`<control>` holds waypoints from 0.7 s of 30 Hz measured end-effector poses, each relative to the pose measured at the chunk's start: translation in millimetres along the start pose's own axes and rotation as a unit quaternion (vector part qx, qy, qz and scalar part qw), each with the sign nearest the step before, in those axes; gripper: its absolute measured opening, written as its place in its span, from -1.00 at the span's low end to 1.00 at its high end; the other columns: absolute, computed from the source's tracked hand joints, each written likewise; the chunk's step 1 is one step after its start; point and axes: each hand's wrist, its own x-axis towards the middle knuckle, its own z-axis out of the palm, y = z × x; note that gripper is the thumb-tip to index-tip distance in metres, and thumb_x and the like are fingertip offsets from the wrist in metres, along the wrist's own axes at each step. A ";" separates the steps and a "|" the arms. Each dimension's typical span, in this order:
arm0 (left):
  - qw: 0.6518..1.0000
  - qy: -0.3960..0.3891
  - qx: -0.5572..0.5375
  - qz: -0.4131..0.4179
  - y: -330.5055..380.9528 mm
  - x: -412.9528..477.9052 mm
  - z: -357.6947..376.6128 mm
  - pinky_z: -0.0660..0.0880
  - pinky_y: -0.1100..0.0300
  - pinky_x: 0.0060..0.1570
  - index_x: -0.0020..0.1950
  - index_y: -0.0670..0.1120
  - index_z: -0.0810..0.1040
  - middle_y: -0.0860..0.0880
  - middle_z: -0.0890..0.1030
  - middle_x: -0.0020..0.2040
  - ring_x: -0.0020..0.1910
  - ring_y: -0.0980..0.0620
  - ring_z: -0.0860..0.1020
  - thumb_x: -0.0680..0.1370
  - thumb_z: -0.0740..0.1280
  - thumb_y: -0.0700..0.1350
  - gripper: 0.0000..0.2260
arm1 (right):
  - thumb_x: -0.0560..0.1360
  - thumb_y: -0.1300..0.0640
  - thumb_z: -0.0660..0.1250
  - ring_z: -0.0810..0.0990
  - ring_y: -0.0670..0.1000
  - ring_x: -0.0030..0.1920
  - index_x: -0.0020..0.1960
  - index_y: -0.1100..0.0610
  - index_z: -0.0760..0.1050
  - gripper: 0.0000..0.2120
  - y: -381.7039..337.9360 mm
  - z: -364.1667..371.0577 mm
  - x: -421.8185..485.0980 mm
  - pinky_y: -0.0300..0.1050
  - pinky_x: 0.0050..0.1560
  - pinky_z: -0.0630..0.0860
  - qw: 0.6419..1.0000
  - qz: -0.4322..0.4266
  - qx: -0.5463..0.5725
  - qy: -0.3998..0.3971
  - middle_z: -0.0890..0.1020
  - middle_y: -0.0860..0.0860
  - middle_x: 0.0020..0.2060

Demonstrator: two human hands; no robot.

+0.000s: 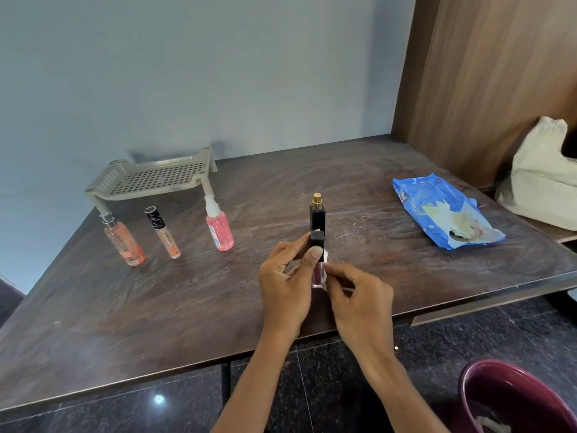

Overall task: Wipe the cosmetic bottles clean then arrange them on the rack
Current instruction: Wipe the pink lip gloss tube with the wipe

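One maroon bin (515,392) stands nearest on the dark floor (327,385), at five o'clock from the hands, with something pale lying inside.

Just above the near edge of the scuffed brown surface (125,307), both hands meet around a small lip tube (318,270) with a square black cap and a dark pink body, held upright. The left hand (285,285) is clamped on its upper part, thumb pressed flat against the cap and fingers curled behind. The right hand (359,295) comes in from four o'clock and pinches a white wipe (325,255) against the tube's lower side. Only a small fold of the wipe shows between the fingers.

Right behind the tube, at twelve o'clock, a black bottle (317,218) with a gold top stands upright on the surface.

Out toward ten o'clock three more stand in a loose row: a pink spray bottle (219,231) with a white nozzle, then a concealer tube (164,234) with a black cap, then an orange bottle (124,242) with a silver sprayer. Past them, close to the wall (218,73), the beige perforated rack (150,179) sits on its legs, with nothing on its shelf.

At two o'clock a blue wipes pack (443,210) lies flat with its flap torn open. Beyond it, at three o'clock, a cream bag (543,179) slumps against the wooden panel (484,73).
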 end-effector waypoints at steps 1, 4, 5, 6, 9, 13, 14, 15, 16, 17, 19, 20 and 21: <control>1.000 0.000 0.001 0.001 0.1 -0.1 0.3 0.52 0.42 -0.09 0.23 -0.13 0.66 -0.08 0.65 -0.03 -0.04 0.16 0.65 0.50 0.41 -0.01 -0.65 | 0.54 0.25 0.36 0.63 -0.31 -0.18 0.02 0.08 0.69 -0.84 -1.1 -0.8 0.6 -0.49 -0.16 0.48 1.000 0.003 0.003 -0.003 0.67 -0.25 -0.24; 1.000 0.004 -0.005 0.003 0.8 0.6 1.3 0.51 0.44 -0.12 0.21 -0.16 0.67 -0.13 0.64 -0.05 -0.09 0.24 0.63 0.52 0.41 -0.10 -0.71 | 0.54 0.22 0.37 0.64 -0.31 -0.20 0.02 0.08 0.68 -0.86 -17.3 -3.3 8.8 -0.51 -0.17 0.48 0.999 -0.008 0.041 0.020 0.67 -0.23 -0.25; 1.000 0.005 -0.009 0.003 0.4 1.3 1.5 0.52 0.42 -0.11 0.19 -0.16 0.67 -0.13 0.64 -0.05 -0.09 0.23 0.63 0.52 0.41 -0.10 -0.72 | 0.54 0.22 0.38 0.64 -0.32 -0.20 0.02 0.08 0.67 -0.87 -23.9 -3.6 12.3 -0.52 -0.17 0.48 0.998 -0.021 0.051 0.032 0.67 -0.23 -0.23; 1.000 0.006 -0.014 0.002 0.0 1.8 1.7 0.52 0.40 -0.09 0.19 -0.15 0.68 -0.13 0.64 -0.05 -0.09 0.21 0.63 0.51 0.42 -0.08 -0.71 | 0.53 0.21 0.38 0.64 -0.32 -0.18 0.03 0.07 0.67 -0.87 -29.1 -3.7 15.4 -0.52 -0.17 0.48 0.997 -0.032 0.053 0.044 0.66 -0.23 -0.21; 0.999 0.009 -0.030 -0.007 -1.2 1.2 2.1 0.53 0.37 -0.07 0.18 -0.11 0.68 -0.14 0.64 -0.05 -0.09 0.17 0.63 0.49 0.42 -0.06 -0.71 | 0.53 0.24 0.37 0.63 -0.33 -0.15 0.04 0.09 0.67 -0.86 -35.3 -2.1 19.9 -0.52 -0.16 0.47 0.995 -0.049 0.062 0.058 0.67 -0.21 -0.17; 1.000 0.004 -0.010 0.003 -1.6 1.0 0.5 0.53 0.36 -0.07 0.18 -0.08 0.68 -0.09 0.65 -0.06 -0.07 0.18 0.63 0.51 0.41 -0.04 -0.73 | 0.53 0.23 0.38 0.63 -0.32 -0.17 0.05 0.09 0.66 -0.86 -25.5 1.1 6.6 -0.51 -0.17 0.48 0.995 -0.056 0.058 0.067 0.69 -0.16 -0.15; 1.000 0.004 -0.006 0.004 -1.8 1.1 0.1 0.52 0.39 -0.08 0.18 -0.07 0.67 -0.07 0.65 -0.06 -0.07 0.20 0.63 0.52 0.41 -0.06 -0.75 | 0.53 0.23 0.39 0.64 -0.32 -0.17 0.05 0.09 0.66 -0.86 -20.7 1.1 2.2 -0.50 -0.16 0.49 0.996 -0.052 0.050 0.059 0.69 -0.18 -0.17; 1.000 0.005 -0.004 0.004 -1.7 1.0 -0.1 0.51 0.41 -0.10 0.19 -0.07 0.67 -0.05 0.65 -0.05 -0.07 0.22 0.63 0.54 0.41 -0.09 -0.76 | 0.52 0.22 0.40 0.64 -0.31 -0.16 0.04 0.09 0.67 -0.87 -16.1 -0.1 -1.4 -0.49 -0.15 0.49 0.997 -0.044 0.041 0.046 0.69 -0.21 -0.19; 1.000 0.005 -0.004 0.005 -1.2 0.4 -0.1 0.51 0.43 -0.11 0.19 -0.09 0.66 -0.04 0.65 -0.04 -0.07 0.24 0.63 0.55 0.41 -0.11 -0.77 | 0.51 0.22 0.41 0.64 -0.31 -0.16 0.03 0.07 0.67 -0.87 -12.2 -2.5 -3.3 -0.48 -0.13 0.50 0.998 -0.032 0.035 0.031 0.68 -0.24 -0.22; 1.000 0.004 -0.002 0.008 -0.6 -0.3 0.3 0.52 0.43 -0.10 0.20 -0.11 0.66 -0.03 0.65 -0.03 -0.06 0.25 0.63 0.54 0.42 -0.12 -0.76 | 0.51 0.22 0.42 0.64 -0.31 -0.16 0.01 0.04 0.67 -0.86 -10.5 -5.6 -3.1 -0.48 -0.13 0.50 0.999 -0.017 0.035 0.018 0.68 -0.27 -0.23; 1.000 0.000 -0.003 0.014 0.7 -1.5 1.5 0.53 0.41 -0.07 0.20 -0.10 0.66 -0.01 0.64 -0.01 -0.03 0.22 0.64 0.52 0.42 -0.08 -0.73 | 0.50 0.22 0.43 0.64 -0.30 -0.17 -0.01 0.01 0.68 -0.86 -12.6 -12.5 2.0 -0.45 -0.11 0.52 0.999 -0.013 0.034 0.023 0.69 -0.27 -0.24; 1.000 -0.003 -0.011 0.015 0.7 -1.4 2.0 0.54 0.39 -0.05 0.19 -0.07 0.65 -0.01 0.64 -0.01 -0.03 0.21 0.65 0.51 0.42 -0.06 -0.73 | 0.50 0.22 0.42 0.65 -0.29 -0.17 -0.01 0.03 0.68 -0.86 -17.1 -15.7 6.2 -0.42 -0.09 0.54 0.998 -0.029 0.033 0.040 0.69 -0.25 -0.23; 1.000 -0.005 -0.023 0.016 0.5 -1.2 2.6 0.55 0.38 -0.05 0.17 -0.03 0.65 -0.02 0.64 -0.02 -0.04 0.21 0.65 0.50 0.41 -0.06 -0.75 | 0.50 0.23 0.42 0.65 -0.28 -0.16 0.00 0.05 0.68 -0.87 -23.3 -18.2 11.0 -0.42 -0.09 0.54 0.996 -0.057 0.033 0.055 0.69 -0.22 -0.22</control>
